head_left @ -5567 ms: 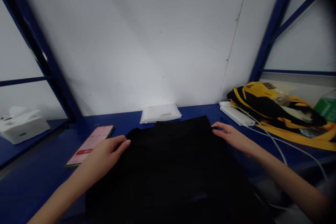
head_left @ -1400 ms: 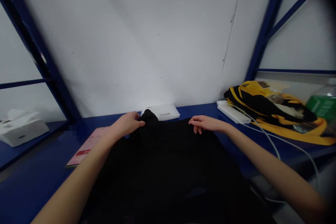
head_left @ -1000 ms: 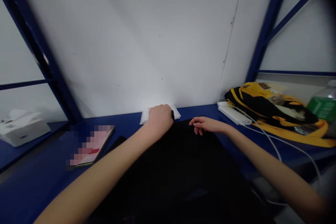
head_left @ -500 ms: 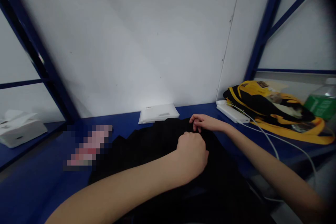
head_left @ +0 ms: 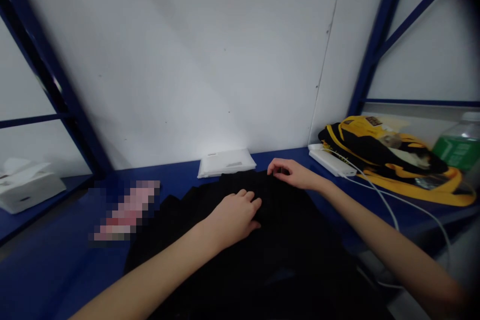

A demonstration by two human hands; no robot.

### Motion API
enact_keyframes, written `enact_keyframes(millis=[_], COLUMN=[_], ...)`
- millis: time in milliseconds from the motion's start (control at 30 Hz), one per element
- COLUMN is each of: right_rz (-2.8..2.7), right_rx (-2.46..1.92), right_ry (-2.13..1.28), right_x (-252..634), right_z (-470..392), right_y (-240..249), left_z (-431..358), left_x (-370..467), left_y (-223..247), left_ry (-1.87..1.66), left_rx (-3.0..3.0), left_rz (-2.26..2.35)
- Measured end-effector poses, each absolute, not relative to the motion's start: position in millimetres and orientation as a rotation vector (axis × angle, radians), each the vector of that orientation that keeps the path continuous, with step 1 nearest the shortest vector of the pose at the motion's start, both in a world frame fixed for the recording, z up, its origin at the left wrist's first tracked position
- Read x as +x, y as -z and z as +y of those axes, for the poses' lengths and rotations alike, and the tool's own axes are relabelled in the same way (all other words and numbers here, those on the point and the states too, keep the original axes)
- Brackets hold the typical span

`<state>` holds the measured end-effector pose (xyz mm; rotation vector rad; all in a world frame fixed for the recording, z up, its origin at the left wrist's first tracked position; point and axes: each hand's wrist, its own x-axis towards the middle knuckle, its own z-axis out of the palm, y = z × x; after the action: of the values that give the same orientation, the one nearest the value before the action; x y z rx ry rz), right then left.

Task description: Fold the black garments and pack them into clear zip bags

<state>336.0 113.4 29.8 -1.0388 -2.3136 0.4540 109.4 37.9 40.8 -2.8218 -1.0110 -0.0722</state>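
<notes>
A large black cloth (head_left: pixel 296 250) is spread over the blue table and runs down toward me; its dark folds hide what kind of item it is. On its middle rests my left hand (head_left: pixel 236 217), palm down, with the fingers a little apart and bent. At the cloth's far edge, to the right, my right hand (head_left: pixel 292 172) has its fingers curled and the fingertips closed at the fabric; the exact hold is partly hidden.
Behind the cloth a white packet (head_left: pixel 227 162) lies against the wall. A pixelated pink item (head_left: pixel 129 210) is at left, beyond it a tissue pack (head_left: pixel 30 190). To the right are a white power bank (head_left: pixel 332 161) with cables, a black-and-yellow bag (head_left: pixel 390 155) and a green-labelled bottle (head_left: pixel 459 142).
My left hand has moved left across the cloth, away from my right hand, and its fingers have spread. My right hand has shifted slightly left, with its fingers curled more.
</notes>
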Motion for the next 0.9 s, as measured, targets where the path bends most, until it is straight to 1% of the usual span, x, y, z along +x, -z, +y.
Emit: enact_keyframes(millis=[100,233,433,567,767,833,900], right_rz=[-2.435,-2.608,-2.644,-2.564,-2.455,-2.454,-2.419], right_rx=[-0.908,-0.834,-0.825,-0.806,-0.781,-0.744,-0.731], right_ry=[-0.453,-0.536,-0.576,-0.510,-0.233,-0.201,-0.222], right_x=[333,330,316,301,281,278,276], right_z=[108,100,94,92,93,95,96], right_y=[-31,-31,-23,-16,-11,-14,-20], left_z=[41,50,62,67,70,74,83], left_x=[110,104,86,77,66,59,48], left_y=[-37,-40,-56,-65,-78,-86,-91], left_ry=[0.068,0.092,0.400,0.534,0.483,0.578,0.756], left_rx=[-2.779,-2.847,-3.121,-3.211,-3.348,-3.412,-3.395], left_rz=[-0.961,-0.931,-1.041,-1.151,-1.354,-1.355,-1.372])
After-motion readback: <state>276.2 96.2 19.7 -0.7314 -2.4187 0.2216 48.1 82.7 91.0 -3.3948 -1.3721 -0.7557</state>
